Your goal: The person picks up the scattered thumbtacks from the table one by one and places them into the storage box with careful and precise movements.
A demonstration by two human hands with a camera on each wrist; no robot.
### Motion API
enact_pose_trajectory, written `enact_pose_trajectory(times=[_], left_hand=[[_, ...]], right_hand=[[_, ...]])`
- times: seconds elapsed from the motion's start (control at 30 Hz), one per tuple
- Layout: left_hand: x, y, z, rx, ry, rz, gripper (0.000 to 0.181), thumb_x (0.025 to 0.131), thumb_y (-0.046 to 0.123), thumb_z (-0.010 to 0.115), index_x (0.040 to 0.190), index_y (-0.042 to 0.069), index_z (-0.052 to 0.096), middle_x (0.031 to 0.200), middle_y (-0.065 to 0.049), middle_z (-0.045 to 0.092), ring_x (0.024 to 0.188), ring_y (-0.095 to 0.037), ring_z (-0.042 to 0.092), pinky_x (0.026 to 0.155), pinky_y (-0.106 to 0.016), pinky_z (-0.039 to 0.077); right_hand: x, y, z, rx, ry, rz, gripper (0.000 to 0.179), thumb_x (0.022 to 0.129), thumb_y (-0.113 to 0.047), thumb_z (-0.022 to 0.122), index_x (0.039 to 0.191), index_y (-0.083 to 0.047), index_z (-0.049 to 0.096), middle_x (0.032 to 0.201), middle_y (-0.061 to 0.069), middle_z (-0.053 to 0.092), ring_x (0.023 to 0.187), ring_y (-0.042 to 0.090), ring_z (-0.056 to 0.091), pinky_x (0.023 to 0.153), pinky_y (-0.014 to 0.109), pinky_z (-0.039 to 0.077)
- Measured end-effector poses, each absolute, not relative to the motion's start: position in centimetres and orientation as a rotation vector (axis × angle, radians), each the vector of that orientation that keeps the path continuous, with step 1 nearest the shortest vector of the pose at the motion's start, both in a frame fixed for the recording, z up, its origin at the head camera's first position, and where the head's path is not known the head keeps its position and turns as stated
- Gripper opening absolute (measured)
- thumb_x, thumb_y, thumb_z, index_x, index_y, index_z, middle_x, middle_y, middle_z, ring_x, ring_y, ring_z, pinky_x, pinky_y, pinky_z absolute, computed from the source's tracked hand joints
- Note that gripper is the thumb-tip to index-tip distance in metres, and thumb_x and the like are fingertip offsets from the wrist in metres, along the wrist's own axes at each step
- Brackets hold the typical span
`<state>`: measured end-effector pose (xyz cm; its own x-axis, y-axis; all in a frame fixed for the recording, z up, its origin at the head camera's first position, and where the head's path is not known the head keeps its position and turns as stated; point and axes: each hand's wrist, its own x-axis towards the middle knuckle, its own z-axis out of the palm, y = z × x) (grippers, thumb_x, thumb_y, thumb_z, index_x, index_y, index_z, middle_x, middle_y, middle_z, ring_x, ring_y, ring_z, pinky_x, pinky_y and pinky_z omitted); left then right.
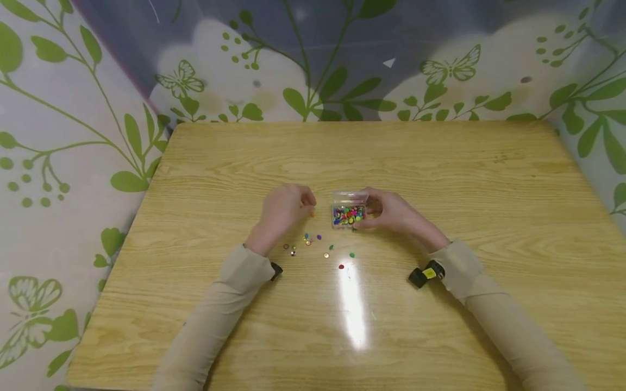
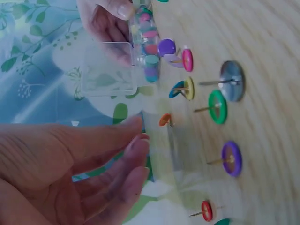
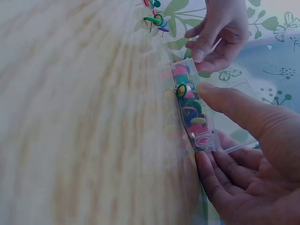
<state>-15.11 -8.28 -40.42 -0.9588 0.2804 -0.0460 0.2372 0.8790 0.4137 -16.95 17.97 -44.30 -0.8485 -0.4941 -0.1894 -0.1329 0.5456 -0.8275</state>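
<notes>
A small clear plastic box (image 1: 349, 216) full of colourful thumbtacks stands on the table, its transparent lid (image 2: 108, 70) tipped back. My right hand (image 1: 393, 212) grips the box by its right end, thumb at the front side and fingers round the end and back. To the left of the box, my left hand (image 1: 286, 209) is low over the table, thumb and fingertips close together with nothing seen between them. An orange thumbtack (image 2: 165, 119) lies just beyond those fingertips. One green-rimmed thumbtack (image 3: 182, 91) is outside the box, by its front wall.
Loose thumbtacks lie scattered in front of the box and left hand, among them a red one (image 1: 341, 266), a purple one (image 1: 319, 237) and a green one (image 1: 352, 254). Several have their pins pointing up. The wooden table (image 1: 440, 157) meets leaf-patterned walls at the back and sides.
</notes>
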Motion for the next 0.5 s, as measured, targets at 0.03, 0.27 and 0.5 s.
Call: enact_pose_trajectory(times=[0.03,0.27,0.5], left_hand=[[-15.16,-8.29,-40.55,0.402,2.924,0.610,0.007,0.091,0.020,0.077,0.096,0.015,0.076,0.092,0.000,0.075,0.074,-0.016,0.065,0.060,-0.027,0.049],[-15.34,-8.21,-41.24,0.412,2.871,0.529,0.008,0.091,0.023,0.077,0.094,0.015,0.076,0.089,0.001,0.072,0.079,-0.017,0.065,0.067,-0.031,0.053],[-15.31,-8.20,-41.31,0.409,2.917,0.556,0.011,0.094,0.025,0.073,0.092,0.015,0.077,0.085,0.000,0.073,0.073,-0.017,0.061,0.062,-0.031,0.050]], right_hand=[[-16.94,17.98,-44.29,-0.513,2.383,-1.228,0.068,0.079,-0.016,0.088,0.139,-0.007,0.055,0.122,0.018,0.067,0.110,0.032,0.068,0.098,0.046,0.053],[-16.93,17.90,-44.22,-0.506,2.366,-1.249,0.069,0.079,-0.014,0.088,0.139,-0.007,0.055,0.121,0.018,0.067,0.110,0.032,0.068,0.096,0.044,0.054],[-16.97,17.90,-44.14,-0.504,2.362,-1.245,0.068,0.079,-0.014,0.088,0.138,-0.007,0.055,0.121,0.018,0.067,0.110,0.032,0.068,0.096,0.045,0.054]])
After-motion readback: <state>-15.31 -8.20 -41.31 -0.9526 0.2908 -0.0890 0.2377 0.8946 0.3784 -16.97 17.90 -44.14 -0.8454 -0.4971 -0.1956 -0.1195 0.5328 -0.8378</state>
